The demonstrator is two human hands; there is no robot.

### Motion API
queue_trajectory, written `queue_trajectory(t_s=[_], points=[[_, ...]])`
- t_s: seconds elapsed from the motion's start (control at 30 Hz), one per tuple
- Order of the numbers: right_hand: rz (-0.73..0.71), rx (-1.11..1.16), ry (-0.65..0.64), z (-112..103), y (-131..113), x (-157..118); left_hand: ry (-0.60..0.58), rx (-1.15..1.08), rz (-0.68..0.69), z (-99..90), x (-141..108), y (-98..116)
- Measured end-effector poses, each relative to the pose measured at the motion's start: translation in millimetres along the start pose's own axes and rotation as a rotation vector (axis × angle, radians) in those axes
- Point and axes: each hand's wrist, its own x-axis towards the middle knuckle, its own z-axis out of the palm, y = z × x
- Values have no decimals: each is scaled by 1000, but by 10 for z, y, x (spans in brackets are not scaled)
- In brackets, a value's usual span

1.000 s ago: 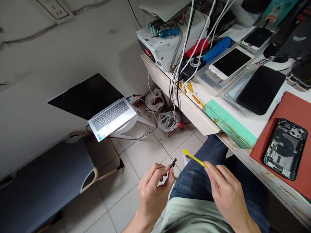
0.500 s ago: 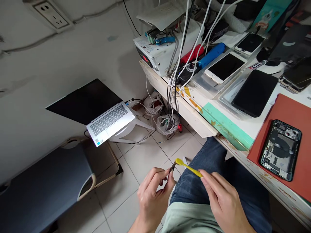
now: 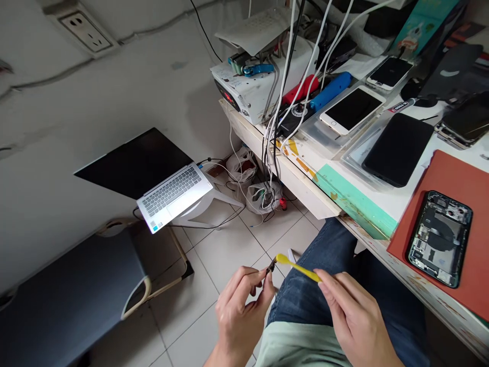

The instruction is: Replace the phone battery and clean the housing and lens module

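Between thumb and fingers, my left hand (image 3: 244, 303) pinches a small dark phone part (image 3: 271, 265), too small to name more exactly. My right hand (image 3: 353, 311) grips the end of a thin yellow plastic brush-like stick (image 3: 300, 268). Its broad yellow head is at the tip of the dark part, touching it or very close. Both hands are over my lap, in front of the desk edge. On a red mat (image 3: 473, 204) to the right lies an opened phone (image 3: 439, 238) with its inner parts showing.
A white phone (image 3: 352, 109) and a black phone (image 3: 398, 149) rest on clear plastic boxes. White cables (image 3: 284, 86) hang over the desk edge. An open laptop (image 3: 171, 191) stands on a white stool at left, beside a grey folding bed (image 3: 76, 290).
The yellow stick's head has shifted slightly along the dark part, with the right hand moving a little right. The left hand stays nearly in place.
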Motion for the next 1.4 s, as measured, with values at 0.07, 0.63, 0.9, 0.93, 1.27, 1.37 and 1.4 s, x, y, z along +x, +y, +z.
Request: queue_trajectory(t_s=[0.07,0.63,0.9,0.93,1.27,1.37,1.4], points=[[58,-22,55,-17,20,14,-3,-38,-69,-11,6,4],[402,459,-108,126,29,-38,-157,-670,-932,11,68,-211],[362,433,-146,89,13,-18,-164,-664,-932,44,90,-212],[358,412,-131,63,24,-44,-163,-663,-940,45,90,-219],[38,80,52,114,16,-21,-169,-606,-914,70,65,-215],[74,6,144,128,36,-20,-165,-588,-893,72,80,-183],[64,19,134,127,35,-20,-168,-580,-889,72,85,-176]])
